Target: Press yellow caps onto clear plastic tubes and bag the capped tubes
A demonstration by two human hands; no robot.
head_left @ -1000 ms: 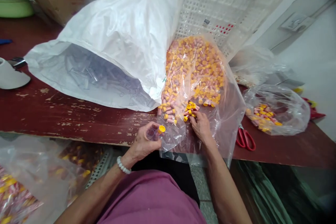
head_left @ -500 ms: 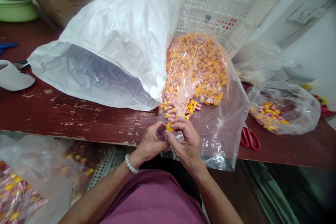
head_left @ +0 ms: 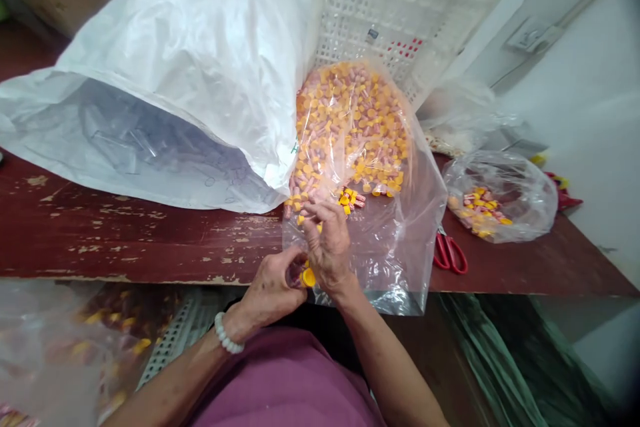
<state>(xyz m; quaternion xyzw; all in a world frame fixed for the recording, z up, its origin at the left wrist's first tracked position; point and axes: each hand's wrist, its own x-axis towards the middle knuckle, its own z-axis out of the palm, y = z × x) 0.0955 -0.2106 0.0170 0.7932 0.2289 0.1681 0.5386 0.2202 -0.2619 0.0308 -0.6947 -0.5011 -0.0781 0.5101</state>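
My left hand [head_left: 275, 283] curls around a clear plastic tube, mostly hidden by the fingers. A yellow-capped piece [head_left: 309, 277] shows at that grip, facing my right wrist. My right hand [head_left: 329, 247] is raised over the mouth of a clear plastic bag [head_left: 395, 273], its fingers stretched forward and parted from the thumb, and I see nothing held. Just beyond its fingertips lie loose pink-and-white pieces with yellow caps [head_left: 351, 200]. Behind them a large heap of the same pieces [head_left: 357, 123] fills the bag.
A white sack [head_left: 210, 47] lies open at left, with clear tubes [head_left: 143, 143] inside. Red-handled scissors [head_left: 451, 253] and a smaller bag of capped pieces [head_left: 503, 203] are on the worn red table [head_left: 150, 243] at right. A white perforated crate [head_left: 345, 20] stands behind.
My right hand has left the tube and moved forward to the loose pieces. My left hand keeps its grip, now lower. The view has shifted rightward.
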